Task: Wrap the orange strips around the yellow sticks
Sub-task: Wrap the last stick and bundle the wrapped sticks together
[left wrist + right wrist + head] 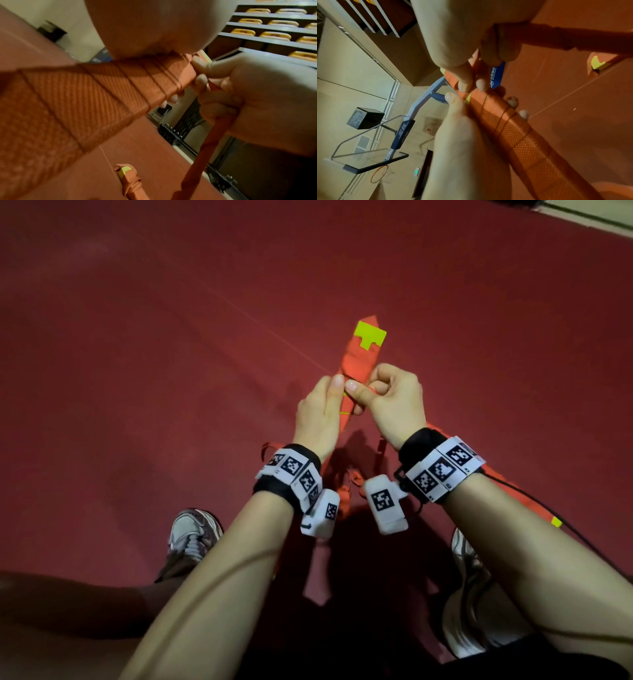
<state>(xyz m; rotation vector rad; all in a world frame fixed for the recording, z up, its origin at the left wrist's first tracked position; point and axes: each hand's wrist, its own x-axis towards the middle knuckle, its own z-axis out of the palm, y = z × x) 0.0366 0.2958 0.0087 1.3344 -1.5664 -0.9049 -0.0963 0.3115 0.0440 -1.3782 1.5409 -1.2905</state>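
A person's 2 forearms reach forward over a dark red floor (pixel 137 371), each wrist banded with black-and-white coded markers (pixel 296 470), grey sneakers (pixel 191 534) below. The left hand (pixel 317 412) grips a yellow stick (pixel 371 334) already bound along most of its length in orange strip (pixel 356 361), fingers curled round the wrapped shaft and thumb lying up along it. The right hand (pixel 394 402), closed into a fist just beside it, pinches the loose tail of the strip between thumb and fingers; the tail hangs down past the wrist in the left wrist view. Only the stick's notched yellow tip shows beyond the wrapping, pointing away from the person. Lower right, a 2nd wrapped stick (pixel 556 521) lies on the floor. The right wrist view catches a basketball hoop (pixel 380 174).
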